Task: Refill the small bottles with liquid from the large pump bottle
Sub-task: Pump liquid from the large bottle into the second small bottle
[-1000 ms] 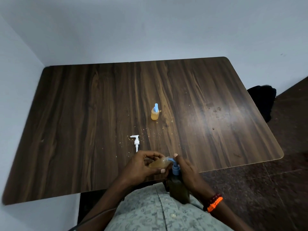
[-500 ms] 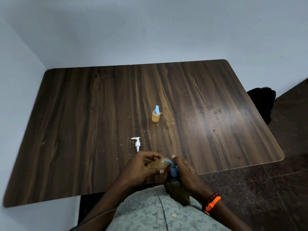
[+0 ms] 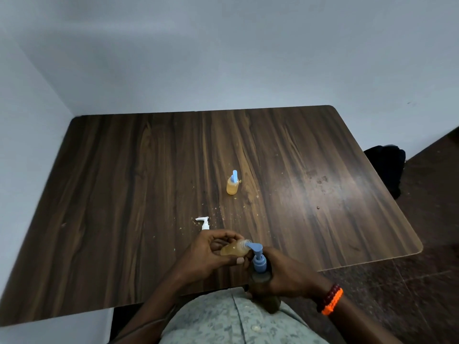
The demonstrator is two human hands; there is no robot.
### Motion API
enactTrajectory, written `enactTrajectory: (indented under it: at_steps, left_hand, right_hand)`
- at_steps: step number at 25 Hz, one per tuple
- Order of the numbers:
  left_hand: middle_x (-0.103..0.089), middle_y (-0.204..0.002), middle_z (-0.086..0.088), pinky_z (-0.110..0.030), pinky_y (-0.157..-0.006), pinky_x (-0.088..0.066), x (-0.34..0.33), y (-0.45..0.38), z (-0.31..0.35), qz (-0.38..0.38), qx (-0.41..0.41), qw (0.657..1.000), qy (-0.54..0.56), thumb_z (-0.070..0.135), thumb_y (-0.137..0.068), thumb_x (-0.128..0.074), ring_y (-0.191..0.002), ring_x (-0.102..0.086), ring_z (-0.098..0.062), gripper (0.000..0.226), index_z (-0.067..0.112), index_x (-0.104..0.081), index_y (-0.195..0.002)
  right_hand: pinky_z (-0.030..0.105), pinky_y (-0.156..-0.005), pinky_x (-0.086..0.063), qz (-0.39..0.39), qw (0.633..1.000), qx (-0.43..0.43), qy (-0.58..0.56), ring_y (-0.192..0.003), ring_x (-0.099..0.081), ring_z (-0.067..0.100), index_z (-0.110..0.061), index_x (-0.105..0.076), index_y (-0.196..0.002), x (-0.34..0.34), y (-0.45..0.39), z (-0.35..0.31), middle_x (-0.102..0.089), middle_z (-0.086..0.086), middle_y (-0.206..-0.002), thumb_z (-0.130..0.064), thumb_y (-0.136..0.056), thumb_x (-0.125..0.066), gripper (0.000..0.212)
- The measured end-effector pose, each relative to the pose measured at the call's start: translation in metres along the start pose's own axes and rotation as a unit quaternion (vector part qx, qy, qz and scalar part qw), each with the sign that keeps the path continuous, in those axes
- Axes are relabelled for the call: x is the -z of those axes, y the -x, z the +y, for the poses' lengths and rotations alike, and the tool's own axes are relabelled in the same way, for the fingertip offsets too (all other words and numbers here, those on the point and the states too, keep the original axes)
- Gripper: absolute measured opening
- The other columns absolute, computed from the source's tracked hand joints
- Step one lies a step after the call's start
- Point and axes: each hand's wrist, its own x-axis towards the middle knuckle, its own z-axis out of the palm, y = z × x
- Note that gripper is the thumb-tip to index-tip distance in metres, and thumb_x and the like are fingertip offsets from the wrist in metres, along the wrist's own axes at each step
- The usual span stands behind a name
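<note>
Holding a small bottle point(image 3: 233, 250) tilted on its side, the left hand point(image 3: 211, 254) has its grip curled round the amber body, mouth against the blue pump spout point(image 3: 251, 245). Just right of that grip, the right hand point(image 3: 285, 271) wraps the dark large pump bottle point(image 3: 263, 281) below its pump head. Beyond both grips, on the worktop point(image 3: 124, 194), stand a filled small bottle point(image 3: 232, 185) and, nearer, a white pump top point(image 3: 204, 222).
</note>
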Motion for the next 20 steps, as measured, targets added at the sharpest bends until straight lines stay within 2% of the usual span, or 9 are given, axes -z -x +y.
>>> enactTrajectory:
  at_steps: [3, 5, 6, 8, 10, 13, 15, 17, 20]
  left_hand:
    - [-0.079, -0.111, -0.004, -0.031, -0.092, -0.063, 0.000, -0.004, 0.001, 0.000, -0.002, 1.000, 0.004, 0.018, -0.077, -0.094, -0.106, -0.076, -0.019, 0.037, 0.026, -0.079, -0.110]
    - [-0.079, -0.113, -0.004, -0.032, -0.093, -0.064, 0.000, -0.005, 0.000, 0.007, 0.004, 1.000, 0.012, 0.018, -0.076, -0.094, -0.106, -0.076, -0.018, 0.038, 0.027, -0.079, -0.111]
    - [-0.078, -0.113, -0.004, -0.034, -0.093, -0.064, -0.001, -0.006, 0.000, 0.012, 0.007, 1.000, 0.012, 0.019, -0.076, -0.094, -0.107, -0.076, -0.018, 0.038, 0.028, -0.079, -0.111]
    - [-0.078, -0.114, -0.004, -0.037, -0.095, -0.062, -0.001, -0.009, -0.001, 0.027, 0.012, 1.000, 0.009, 0.021, -0.076, -0.094, -0.107, -0.075, -0.018, 0.038, 0.031, -0.079, -0.110]
    - [-0.078, -0.114, -0.004, -0.039, -0.095, -0.062, 0.000, -0.012, 0.000, 0.042, 0.014, 0.999, 0.016, 0.022, -0.075, -0.094, -0.107, -0.075, -0.019, 0.038, 0.034, -0.079, -0.108]
    - [-0.079, -0.112, -0.002, -0.038, -0.094, -0.063, 0.001, -0.017, 0.002, 0.092, 0.015, 0.995, 0.037, 0.013, -0.074, -0.094, -0.107, -0.075, -0.020, 0.040, 0.031, -0.081, -0.107]
    - [-0.080, -0.110, -0.003, -0.037, -0.093, -0.064, 0.004, -0.019, 0.004, 0.137, 0.014, 0.989, 0.058, 0.003, -0.074, -0.093, -0.106, -0.076, -0.023, 0.041, 0.029, -0.081, -0.104]
    - [-0.081, -0.111, 0.001, -0.028, -0.091, -0.064, 0.011, -0.018, 0.004, 0.174, 0.006, 0.983, 0.064, -0.001, -0.075, -0.090, -0.107, -0.076, -0.017, 0.043, 0.027, -0.080, -0.105]
    - [-0.083, -0.111, 0.003, -0.026, -0.093, -0.063, 0.026, -0.016, 0.005, 0.223, -0.003, 0.973, 0.057, 0.000, -0.077, -0.089, -0.107, -0.077, -0.010, 0.039, 0.017, -0.079, -0.111]
  right_hand:
    - [0.027, -0.093, -0.060, 0.005, 0.999, -0.019, 0.026, -0.108, -0.068, 0.008, -0.033, -0.056, -0.128, 0.004, -0.003, 0.004, -0.067, -0.004, -0.121, -0.019, -0.078, -0.084, 0.059]
    - [0.036, -0.097, -0.058, 0.015, 0.998, -0.019, 0.062, -0.113, -0.065, 0.014, -0.029, -0.056, -0.130, 0.011, -0.006, 0.006, -0.063, -0.005, -0.127, -0.024, -0.076, -0.087, 0.062]
    - [0.036, -0.096, -0.058, 0.024, 0.995, -0.013, 0.094, -0.113, -0.063, 0.013, -0.031, -0.058, -0.127, 0.017, -0.007, 0.006, -0.061, -0.007, -0.126, -0.030, -0.074, -0.088, 0.060]
    - [0.028, -0.090, -0.056, 0.031, 0.988, 0.001, 0.150, -0.109, -0.060, 0.007, -0.036, -0.063, -0.117, 0.030, -0.011, 0.006, -0.059, -0.014, -0.120, -0.042, -0.070, -0.088, 0.054]
    - [0.016, -0.086, -0.050, 0.029, 0.982, 0.009, 0.186, -0.109, -0.058, 0.002, -0.041, -0.062, -0.116, 0.042, -0.021, 0.004, -0.058, -0.019, -0.119, -0.044, -0.070, -0.088, 0.053]
    - [0.014, -0.087, -0.049, 0.006, 0.982, 0.018, 0.187, -0.109, -0.062, 0.006, -0.039, -0.058, -0.120, 0.058, -0.044, -0.009, -0.061, -0.016, -0.120, -0.032, -0.073, -0.088, 0.056]
    - [0.018, -0.087, -0.053, -0.010, 0.981, 0.045, 0.186, -0.105, -0.063, 0.009, -0.030, -0.060, -0.121, 0.069, -0.063, -0.023, -0.064, -0.011, -0.119, -0.021, -0.077, -0.085, 0.052]
    - [0.021, -0.090, -0.054, -0.027, 0.974, 0.080, 0.213, -0.105, -0.061, 0.009, -0.021, -0.061, -0.126, 0.078, -0.087, -0.043, -0.062, -0.007, -0.120, -0.015, -0.080, -0.083, 0.051]
    - [0.034, -0.093, -0.059, -0.035, 0.965, 0.111, 0.235, -0.106, -0.062, 0.013, -0.017, -0.063, -0.123, 0.087, -0.120, -0.074, -0.062, -0.001, -0.118, -0.013, -0.083, -0.080, 0.043]
